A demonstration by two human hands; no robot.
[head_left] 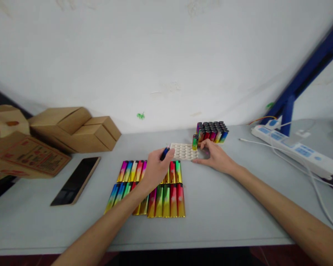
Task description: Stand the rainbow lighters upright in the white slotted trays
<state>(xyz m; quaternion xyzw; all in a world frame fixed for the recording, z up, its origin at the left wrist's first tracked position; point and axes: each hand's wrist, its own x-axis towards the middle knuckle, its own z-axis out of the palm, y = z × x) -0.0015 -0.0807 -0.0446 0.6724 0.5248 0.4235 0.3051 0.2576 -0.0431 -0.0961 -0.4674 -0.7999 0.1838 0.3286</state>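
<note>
My left hand (158, 166) is closed around a lighter with a dark blue top (164, 153), the rest hidden in my fingers. It is over rows of shiny multicoloured lighters (166, 201) lying flat on the table, just left of a white tray with round holes (183, 151). A green and yellow lighter (194, 142) stands upright at the tray's right end. My right hand (215, 157) is beside that end, thumb and fingers apart, the thumb at the near corner. Whether its fingers touch the standing lighter I cannot tell.
Behind the tray, a block of upright lighters (212, 132) stands near the wall. A phone (76, 181) and cardboard boxes (74, 129) are at left. A white power strip (296, 149) and a white cable (308, 170) lie at right, by a blue metal frame (302, 77).
</note>
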